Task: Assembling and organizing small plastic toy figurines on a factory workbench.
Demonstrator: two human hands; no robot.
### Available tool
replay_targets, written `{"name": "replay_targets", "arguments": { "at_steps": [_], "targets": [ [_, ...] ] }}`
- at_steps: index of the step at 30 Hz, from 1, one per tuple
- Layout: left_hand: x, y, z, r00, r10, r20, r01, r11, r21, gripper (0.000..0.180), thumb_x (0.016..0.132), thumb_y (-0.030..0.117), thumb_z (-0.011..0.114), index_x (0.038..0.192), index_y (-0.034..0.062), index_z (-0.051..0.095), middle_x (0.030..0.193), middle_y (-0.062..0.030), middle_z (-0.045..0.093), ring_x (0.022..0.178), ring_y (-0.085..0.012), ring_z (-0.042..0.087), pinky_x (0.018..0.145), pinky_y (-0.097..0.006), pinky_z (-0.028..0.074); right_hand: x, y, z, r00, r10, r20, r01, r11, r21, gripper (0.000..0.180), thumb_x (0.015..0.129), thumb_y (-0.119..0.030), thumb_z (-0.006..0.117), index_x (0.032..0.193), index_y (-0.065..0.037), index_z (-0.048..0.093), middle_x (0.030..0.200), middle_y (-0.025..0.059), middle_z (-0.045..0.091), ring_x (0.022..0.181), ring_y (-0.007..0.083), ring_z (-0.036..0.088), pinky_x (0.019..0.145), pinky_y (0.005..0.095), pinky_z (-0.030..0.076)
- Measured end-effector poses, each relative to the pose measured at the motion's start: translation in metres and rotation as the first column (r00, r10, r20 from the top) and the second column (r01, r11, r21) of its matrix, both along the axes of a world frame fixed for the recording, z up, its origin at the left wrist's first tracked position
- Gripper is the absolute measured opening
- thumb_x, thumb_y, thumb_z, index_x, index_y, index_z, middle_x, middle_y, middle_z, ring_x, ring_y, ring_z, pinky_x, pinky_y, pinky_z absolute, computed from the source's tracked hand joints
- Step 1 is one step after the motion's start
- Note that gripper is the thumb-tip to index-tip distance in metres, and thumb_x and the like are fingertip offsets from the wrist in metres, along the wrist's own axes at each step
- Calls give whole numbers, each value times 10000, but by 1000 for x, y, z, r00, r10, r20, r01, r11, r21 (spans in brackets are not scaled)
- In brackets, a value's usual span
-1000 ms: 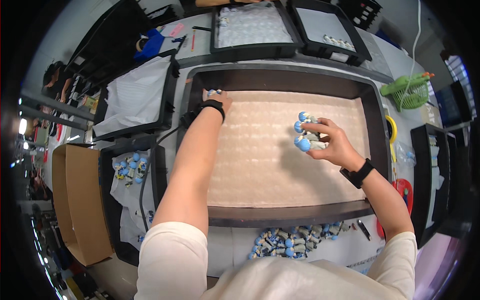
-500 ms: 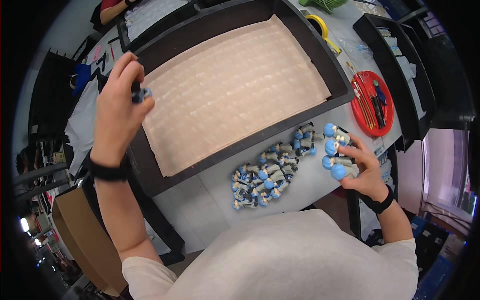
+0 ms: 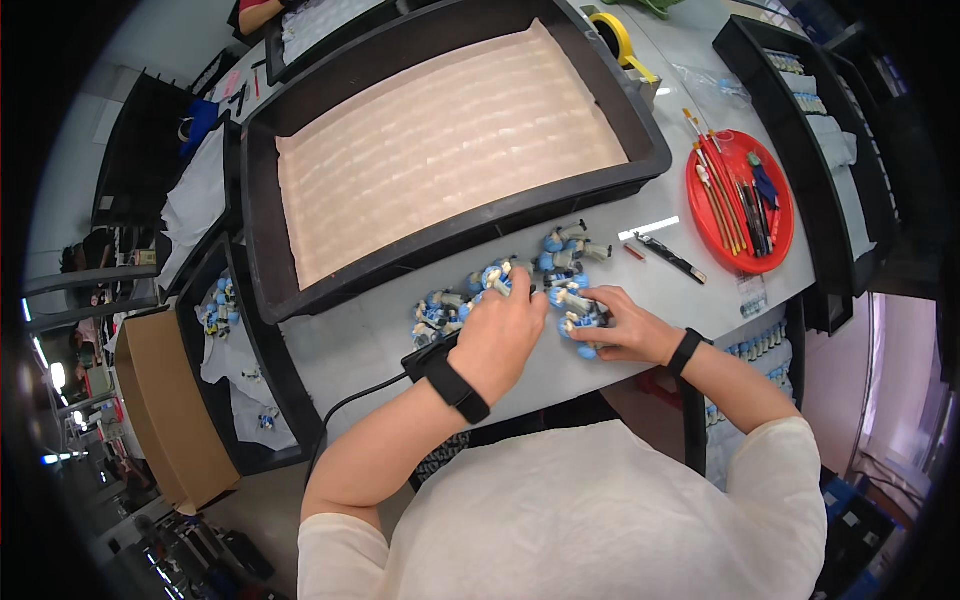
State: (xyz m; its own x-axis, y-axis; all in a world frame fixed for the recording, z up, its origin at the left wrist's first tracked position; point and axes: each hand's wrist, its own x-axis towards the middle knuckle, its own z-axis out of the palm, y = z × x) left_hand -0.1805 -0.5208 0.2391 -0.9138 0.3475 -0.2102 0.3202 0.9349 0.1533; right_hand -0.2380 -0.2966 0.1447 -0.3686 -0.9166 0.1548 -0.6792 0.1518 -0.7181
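**A:** What are the hands doing at the centre of the frame?

**B:** Both rest on a heap of small blue-capped pieces (image 3: 500, 290) lying on the grey table (image 3: 340, 345), just below the big tray. The left hand (image 3: 500, 335) lies palm down over the heap's middle, fingers loosely curled onto the pieces; whether it actually grips one, I cannot tell. The right hand (image 3: 625, 325) is closed around a cluster of the same pieces at the heap's right end.

**A:** And that big tray?

**B:** A large black tray (image 3: 255, 230) fills the upper centre. It holds a pale peach ribbed liner sheet (image 3: 450, 140) that covers its floor; nothing else shows on the sheet.

**A:** Other containers?

**B:** At right, a round red dish (image 3: 700, 205) carries thin brushes and pen-like tools (image 3: 735, 195). Just left of it, a black pen (image 3: 670, 257) lies on the table. Along the far right edge runs a long black tray (image 3: 800, 130) with white sheets and small vials in it. At left, a smaller black tray (image 3: 270, 380) holds white cloth and a few more blue-capped pieces. A brown cardboard box (image 3: 165, 410) sits at lower left, open. A yellow tape roll (image 3: 615, 30) stands at the top, just beside the big tray's corner.
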Motion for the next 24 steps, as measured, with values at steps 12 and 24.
{"name": "replay_targets", "arguments": {
  "at_steps": [12,24],
  "targets": [
    [-10,34,-10,992,125,14,-126,981,147,519,623,40,686,1102,65,485,1246,-232,365,863,-327,555,715,-388,480,30,85,-22,625,-775,91,780,619,-90,458,742,-4,561,1183,-34,439,1138,146,471,987,260,491,774,313,438],
    [210,-81,-107,945,325,-39,-296,897,328,445,786,181,577,1175,42,413,1136,-203,461,1032,-416,448,855,-481,376,27,59,-64,23,-997,-68,987,34,-157,213,758,-102,528,957,-31,546,864,116,541,823,265,506,744,351,410]
  ]
}}
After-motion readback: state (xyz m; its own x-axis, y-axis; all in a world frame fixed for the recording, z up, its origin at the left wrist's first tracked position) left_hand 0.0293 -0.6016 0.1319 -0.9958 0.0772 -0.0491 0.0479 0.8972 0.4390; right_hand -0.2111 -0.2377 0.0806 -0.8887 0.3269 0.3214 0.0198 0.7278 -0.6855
